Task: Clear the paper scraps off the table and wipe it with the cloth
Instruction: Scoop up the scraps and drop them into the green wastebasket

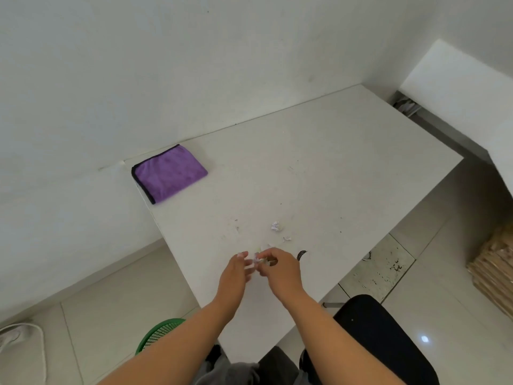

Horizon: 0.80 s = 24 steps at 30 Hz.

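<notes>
— Two paper scraps lie loose at one o'clock from the hands; the purple cloth waits at ten o'clock on the bench.
— And the hands?
— Right hand pinches a scrap; left hand lies open beside it, fingers straight.
— Cup the left as a tray, gather everything, then drop it in the green basket.

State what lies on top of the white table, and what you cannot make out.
On the white table: a folded purple cloth near the wall and paper scraps. The right hand pinches a scrap beside the left hand. Anything under the hands or cloth is hidden.
</notes>
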### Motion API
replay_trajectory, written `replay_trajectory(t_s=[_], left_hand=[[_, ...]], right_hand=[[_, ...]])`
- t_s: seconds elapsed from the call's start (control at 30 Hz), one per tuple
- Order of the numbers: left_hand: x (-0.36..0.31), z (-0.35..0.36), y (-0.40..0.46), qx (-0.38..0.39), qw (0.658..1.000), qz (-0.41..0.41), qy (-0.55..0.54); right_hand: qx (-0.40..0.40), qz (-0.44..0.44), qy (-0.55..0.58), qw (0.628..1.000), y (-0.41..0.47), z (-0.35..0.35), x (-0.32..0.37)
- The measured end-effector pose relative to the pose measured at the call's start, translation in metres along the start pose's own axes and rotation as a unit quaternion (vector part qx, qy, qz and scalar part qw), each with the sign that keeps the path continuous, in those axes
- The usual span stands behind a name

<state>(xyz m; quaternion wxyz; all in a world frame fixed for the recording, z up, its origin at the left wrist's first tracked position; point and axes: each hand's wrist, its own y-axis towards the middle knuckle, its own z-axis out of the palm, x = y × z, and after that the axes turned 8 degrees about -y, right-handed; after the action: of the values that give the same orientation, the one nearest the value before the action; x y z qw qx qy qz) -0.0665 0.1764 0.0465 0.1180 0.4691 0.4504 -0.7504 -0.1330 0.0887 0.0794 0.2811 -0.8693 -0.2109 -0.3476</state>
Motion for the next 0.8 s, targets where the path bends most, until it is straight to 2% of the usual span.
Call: replay_trajectory(t_s=[0.07,0.13,0.27,0.37,0.6,0.67,0.8], left_hand=[[-0.009,0.004,-0.001,0.031,0.974,-0.093,-0.203],[-0.012,0.002,0.001,0.051,0.953,-0.126,-0.270],[-0.021,-0.005,0.006,0.061,0.946,-0.124,-0.294],[-0.025,-0.014,0.013,0.051,0.942,-0.136,-0.303],[-0.033,-0.018,0.027,0.053,0.924,-0.179,-0.333],[-0.033,-0.020,0.032,0.047,0.924,-0.190,-0.328],[-0.035,-0.024,0.038,0.041,0.929,-0.189,-0.317]], right_hand=[[0.021,-0.024,-0.015,0.999,-0.005,0.004,0.006],[0.047,-0.044,-0.022,0.998,-0.009,0.009,0.010],[0.067,-0.068,-0.034,0.995,-0.013,0.010,0.018],[0.055,-0.050,-0.026,0.997,-0.010,0.006,0.017],[0.001,0.011,0.115,0.993,0.015,-0.009,0.011],[-0.024,0.029,0.091,0.995,0.029,-0.017,0.002],[-0.054,0.031,-0.044,0.997,0.059,-0.032,-0.011]])
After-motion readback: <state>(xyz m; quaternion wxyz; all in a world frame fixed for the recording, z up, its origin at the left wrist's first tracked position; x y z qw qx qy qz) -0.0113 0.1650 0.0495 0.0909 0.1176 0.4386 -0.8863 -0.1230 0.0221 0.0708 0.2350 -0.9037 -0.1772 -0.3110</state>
